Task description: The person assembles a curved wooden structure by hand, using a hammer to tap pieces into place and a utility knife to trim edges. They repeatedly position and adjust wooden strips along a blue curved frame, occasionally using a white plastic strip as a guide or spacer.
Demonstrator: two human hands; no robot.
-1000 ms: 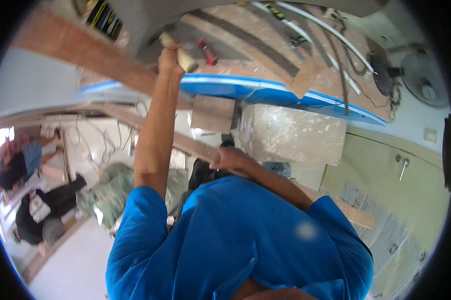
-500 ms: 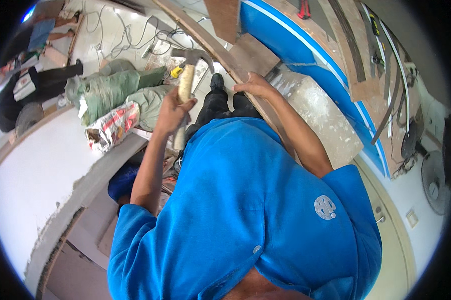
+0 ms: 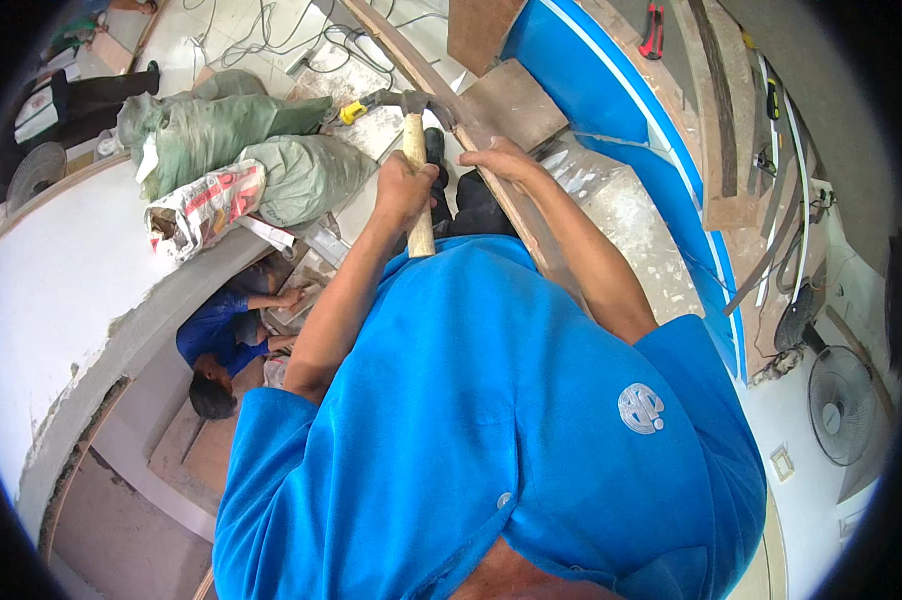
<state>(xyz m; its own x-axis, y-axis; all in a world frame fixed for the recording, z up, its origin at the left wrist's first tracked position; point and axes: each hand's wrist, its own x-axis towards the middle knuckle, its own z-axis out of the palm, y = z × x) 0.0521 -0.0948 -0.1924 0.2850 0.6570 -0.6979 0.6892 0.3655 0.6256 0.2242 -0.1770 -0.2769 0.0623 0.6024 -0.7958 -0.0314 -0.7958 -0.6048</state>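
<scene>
My left hand [image 3: 407,190] is closed round the pale handle of a claw hammer [image 3: 417,172]. The dark hammer head lies at the near-left edge of a long wooden strip [image 3: 441,92]; whether it touches cannot be made out. That strip runs from the top of the view down against my blue shirt. With my right hand [image 3: 507,164] I grip the strip's edge, thumb toward the hammer; its fingers are partly hidden by the wood. A wooden panel [image 3: 516,105] and a dusty, pale block-like surface [image 3: 631,225] lie beyond my right hand.
Green sacks [image 3: 221,135] and a white-and-red bag [image 3: 206,208] lie to the left, near a yellow tape measure [image 3: 352,112]. A co-worker in blue [image 3: 226,335] crouches below the ledge. A red utility knife [image 3: 652,32] and a fan [image 3: 839,405] are at right. Cables cross the floor.
My left hand has brought the hammer rightward, its head now beside the strip. My right hand still grips the strip. The view has shifted, showing more of the crouching co-worker.
</scene>
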